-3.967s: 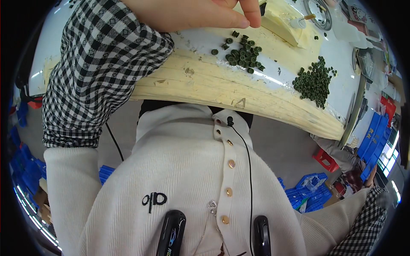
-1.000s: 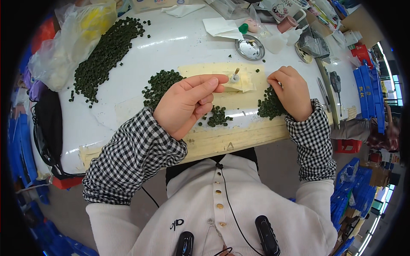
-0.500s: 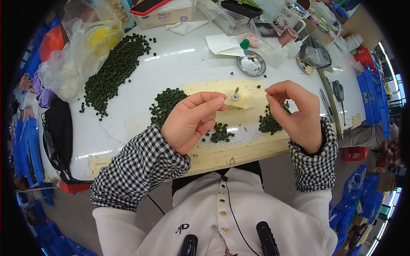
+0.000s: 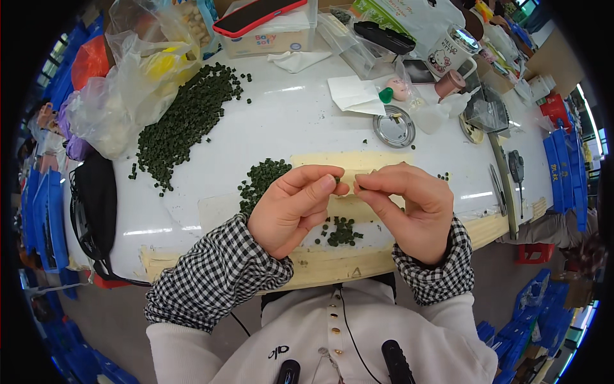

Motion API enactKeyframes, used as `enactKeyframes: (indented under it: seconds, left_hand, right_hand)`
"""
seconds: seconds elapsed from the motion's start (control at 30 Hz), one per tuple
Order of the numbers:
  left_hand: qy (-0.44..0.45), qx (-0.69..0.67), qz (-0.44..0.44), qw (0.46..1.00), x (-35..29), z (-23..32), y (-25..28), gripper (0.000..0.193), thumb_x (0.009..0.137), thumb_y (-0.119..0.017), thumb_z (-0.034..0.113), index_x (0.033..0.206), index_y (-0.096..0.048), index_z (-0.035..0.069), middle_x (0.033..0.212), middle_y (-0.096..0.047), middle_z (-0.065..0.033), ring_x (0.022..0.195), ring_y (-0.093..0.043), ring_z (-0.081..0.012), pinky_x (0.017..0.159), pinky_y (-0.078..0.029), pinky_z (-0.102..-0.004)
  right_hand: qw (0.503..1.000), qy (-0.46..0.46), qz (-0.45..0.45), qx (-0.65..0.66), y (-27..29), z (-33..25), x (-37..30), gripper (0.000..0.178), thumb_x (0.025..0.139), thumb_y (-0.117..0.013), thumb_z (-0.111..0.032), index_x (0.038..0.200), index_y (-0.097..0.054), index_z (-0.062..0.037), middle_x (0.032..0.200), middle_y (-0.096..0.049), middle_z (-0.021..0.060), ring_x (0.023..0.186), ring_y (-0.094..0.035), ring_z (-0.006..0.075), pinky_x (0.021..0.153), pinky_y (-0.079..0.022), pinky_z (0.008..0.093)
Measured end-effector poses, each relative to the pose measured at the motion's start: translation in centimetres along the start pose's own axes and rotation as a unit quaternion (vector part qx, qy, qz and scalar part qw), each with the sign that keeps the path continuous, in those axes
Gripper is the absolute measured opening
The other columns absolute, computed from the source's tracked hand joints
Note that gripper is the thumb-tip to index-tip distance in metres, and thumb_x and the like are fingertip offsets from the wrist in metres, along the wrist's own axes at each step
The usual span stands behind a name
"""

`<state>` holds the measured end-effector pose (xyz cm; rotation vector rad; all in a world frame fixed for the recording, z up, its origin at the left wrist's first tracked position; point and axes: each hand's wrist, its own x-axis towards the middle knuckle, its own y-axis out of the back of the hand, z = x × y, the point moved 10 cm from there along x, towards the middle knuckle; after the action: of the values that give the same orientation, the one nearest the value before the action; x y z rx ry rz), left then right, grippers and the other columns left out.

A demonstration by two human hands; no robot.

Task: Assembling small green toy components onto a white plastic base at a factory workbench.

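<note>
My left hand (image 4: 288, 210) is closed in a pinch above the front of the table, with a small dark green piece (image 4: 338, 180) at its fingertips. Just right of it, my right hand (image 4: 414, 208) also pinches; whatever lies between its fingertips is too small to name. A narrow gap separates the two sets of fingertips. Beneath them lies a yellowish sheet (image 4: 348, 157), partly covered by the hands. One heap of dark green pieces (image 4: 263, 179) sits by the left hand, and a smaller cluster of green pieces (image 4: 343, 232) lies below the fingertips.
A large heap of green pieces (image 4: 182, 125) spreads at the left beside plastic bags (image 4: 128, 96). Farther back are a round metal dish (image 4: 394, 131), white paper (image 4: 355, 95), a mug (image 4: 449, 51) and a red-edged phone (image 4: 259, 18) on a box. Tweezers (image 4: 497, 189) lie at right.
My right hand has moved left, bringing its fingertips close to the left hand's. The small upright peg on the yellowish sheet is now hidden. The whole view has shifted slightly.
</note>
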<state>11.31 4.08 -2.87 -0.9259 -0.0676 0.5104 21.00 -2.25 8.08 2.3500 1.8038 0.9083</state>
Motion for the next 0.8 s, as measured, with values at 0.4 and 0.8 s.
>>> enactKeyframes:
  seconds: [0.4,0.8]
  left_hand:
    - [-0.018,0.061,0.021,0.998,-0.5,0.4,-0.3,0.016,0.091,-0.059,0.004,0.106,-0.064,0.004,0.088,-0.064,-0.0030,0.058,-0.041,-0.0026,0.049,-0.032,-0.0172]
    - [-0.054,0.170,0.063,0.982,-0.9,1.6,0.3,0.014,0.086,-0.064,0.001,0.100,-0.066,0.003,0.088,-0.066,-0.0039,0.060,-0.044,-0.0034,0.051,-0.034,-0.0190]
  right_hand:
    - [0.999,-0.037,0.026,0.025,-0.7,1.8,-0.3,0.014,0.080,-0.067,0.003,0.094,-0.066,0.0017,0.088,-0.065,0.0103,0.078,-0.065,0.0174,0.071,-0.052,0.0266]
    - [0.997,-0.050,0.041,0.034,-1.3,2.2,-0.8,0.013,0.080,-0.067,0.003,0.094,-0.066,0.0032,0.090,-0.065,0.0102,0.079,-0.065,0.0161,0.073,-0.052,0.0259]
